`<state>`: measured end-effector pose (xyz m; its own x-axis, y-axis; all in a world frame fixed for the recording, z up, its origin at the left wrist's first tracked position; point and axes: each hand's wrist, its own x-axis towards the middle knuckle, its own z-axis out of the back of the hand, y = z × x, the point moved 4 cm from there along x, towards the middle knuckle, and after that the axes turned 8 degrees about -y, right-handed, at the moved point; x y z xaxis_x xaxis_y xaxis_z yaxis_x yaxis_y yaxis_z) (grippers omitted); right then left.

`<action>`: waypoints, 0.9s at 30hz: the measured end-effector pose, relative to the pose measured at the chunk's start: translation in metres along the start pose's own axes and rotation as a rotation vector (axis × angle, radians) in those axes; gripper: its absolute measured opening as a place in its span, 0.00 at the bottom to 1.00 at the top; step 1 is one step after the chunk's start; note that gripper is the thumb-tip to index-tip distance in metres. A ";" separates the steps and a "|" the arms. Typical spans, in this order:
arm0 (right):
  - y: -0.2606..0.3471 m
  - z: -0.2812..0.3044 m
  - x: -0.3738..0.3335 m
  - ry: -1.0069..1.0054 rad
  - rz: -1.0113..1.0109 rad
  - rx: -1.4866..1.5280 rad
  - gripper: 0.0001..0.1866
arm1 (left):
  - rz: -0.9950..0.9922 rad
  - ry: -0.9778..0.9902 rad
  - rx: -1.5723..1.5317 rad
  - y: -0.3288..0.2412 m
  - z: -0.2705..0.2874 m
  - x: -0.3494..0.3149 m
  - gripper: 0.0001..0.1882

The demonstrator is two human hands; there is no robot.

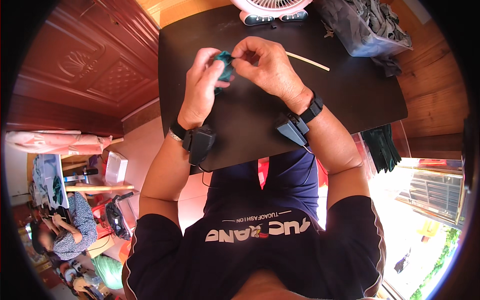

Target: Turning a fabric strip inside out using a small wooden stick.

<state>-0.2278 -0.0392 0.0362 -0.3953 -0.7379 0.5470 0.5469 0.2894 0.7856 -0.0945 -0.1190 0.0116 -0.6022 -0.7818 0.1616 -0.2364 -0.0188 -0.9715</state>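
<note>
A small piece of dark green cloth (225, 67), bunched and shiny like velvet, is gripped between the thumb and fingers of my left hand (202, 82). Part of it hangs below those fingers. At the cloth's right edge, my right hand (262, 65) closes thumb and forefinger in a pinch. Whether anything thin, such as a thread, is also in that pinch is too small to make out. Both hands are raised over the far part of a black table (240, 120). A thin pale stick (309, 61) lies on the table just right of my right hand.
A pink fan (272, 11) stands at the table's far edge. At the far right is a clear plastic bin (367, 42) full of grey cloth pieces. Dark green cloth (381, 149) hangs beside the table at right. Another person (75, 230) sits at far left.
</note>
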 end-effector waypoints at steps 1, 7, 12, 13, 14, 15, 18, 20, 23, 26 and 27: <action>0.000 -0.001 -0.001 0.003 -0.002 0.001 0.06 | -0.014 0.028 0.099 0.002 -0.001 -0.001 0.13; -0.004 -0.001 0.000 -0.062 -0.015 0.107 0.06 | -0.016 0.082 -0.044 0.008 0.000 0.004 0.11; -0.005 0.002 0.000 -0.071 -0.075 0.173 0.04 | -0.043 0.091 -0.159 0.007 -0.001 0.002 0.11; -0.004 0.002 -0.001 -0.045 -0.089 0.168 0.05 | -0.060 0.098 -0.182 0.007 -0.001 0.003 0.11; -0.004 0.002 -0.001 -0.021 -0.103 0.163 0.05 | -0.066 0.104 -0.179 0.006 -0.002 0.003 0.11; -0.004 0.002 0.000 -0.028 -0.096 0.163 0.05 | -0.123 0.052 -0.104 0.004 -0.002 0.001 0.11; 0.002 0.006 0.000 -0.120 -0.002 0.247 0.05 | -0.250 -0.013 0.114 -0.001 0.004 0.000 0.10; 0.007 0.008 0.000 -0.151 0.102 0.247 0.04 | -0.351 0.001 0.243 -0.008 0.002 -0.002 0.09; 0.008 0.000 -0.002 0.016 0.088 0.142 0.04 | -0.272 -0.011 0.152 -0.011 0.003 -0.002 0.07; 0.005 -0.004 -0.006 0.040 0.021 0.105 0.04 | -0.186 0.034 0.001 -0.010 0.002 -0.002 0.06; 0.003 -0.005 -0.005 0.050 -0.040 0.164 0.06 | -0.189 0.033 0.000 -0.010 0.002 -0.001 0.06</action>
<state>-0.2200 -0.0378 0.0341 -0.3747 -0.7792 0.5024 0.4024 0.3515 0.8453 -0.0903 -0.1192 0.0208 -0.5716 -0.7437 0.3467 -0.3473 -0.1635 -0.9234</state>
